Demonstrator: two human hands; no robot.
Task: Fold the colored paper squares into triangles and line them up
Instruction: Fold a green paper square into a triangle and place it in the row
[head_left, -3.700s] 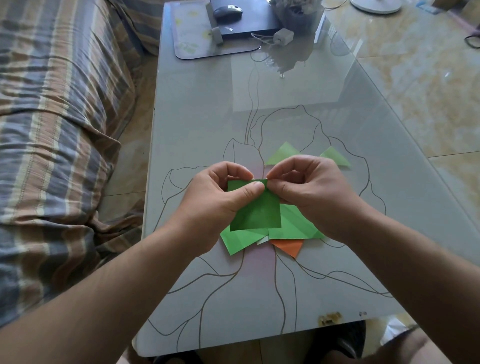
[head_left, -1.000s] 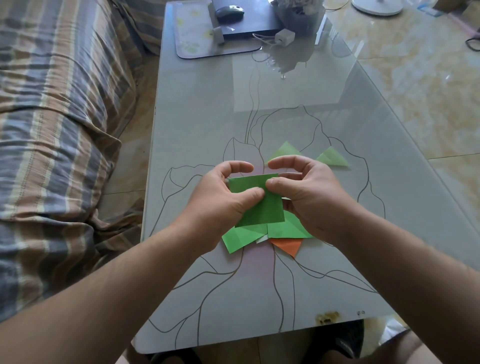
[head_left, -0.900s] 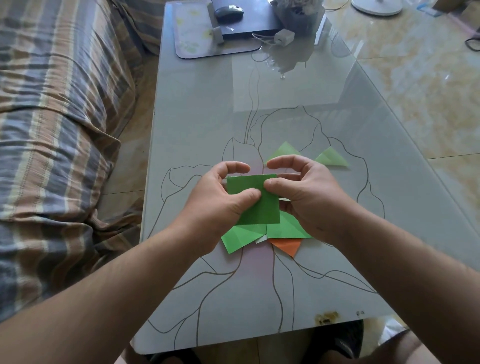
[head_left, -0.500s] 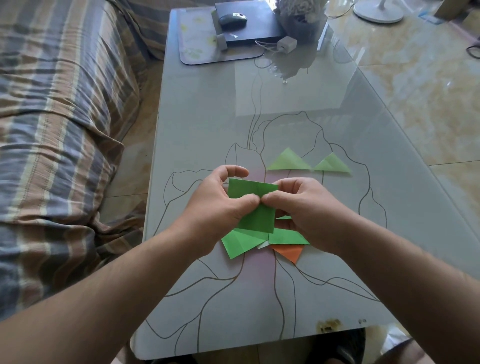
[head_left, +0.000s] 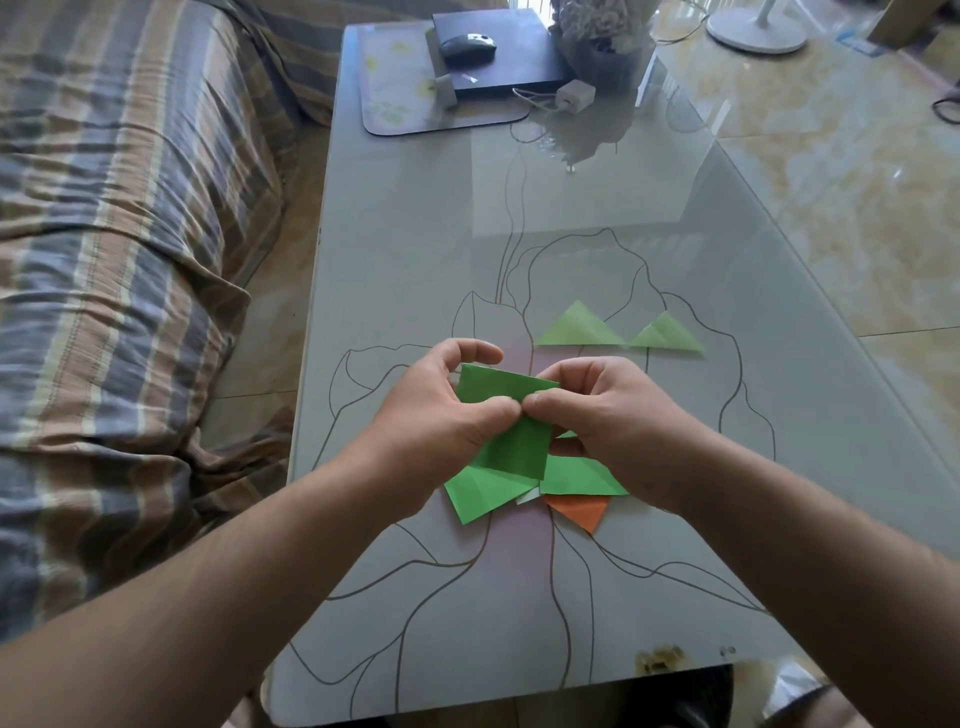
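Dark green paper square (head_left: 511, 441), pinched mid-fold by left hand (head_left: 441, 415) and right hand (head_left: 613, 415) above the unfolded green and orange paper pile (head_left: 576, 480), remains unfinished, while two light green folded triangles (head_left: 618, 332) already sit side by side on the glass table (head_left: 415, 234).

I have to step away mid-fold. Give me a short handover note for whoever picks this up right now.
Left hand and right hand both pinch the dark green square above the table, thumbs meeting mid-sheet.
Done: two light green triangles lie side by side beyond the hands.
Left: finish folding this sheet, set it in the row, then work through the loose pile beneath, green sheets plus an orange one.
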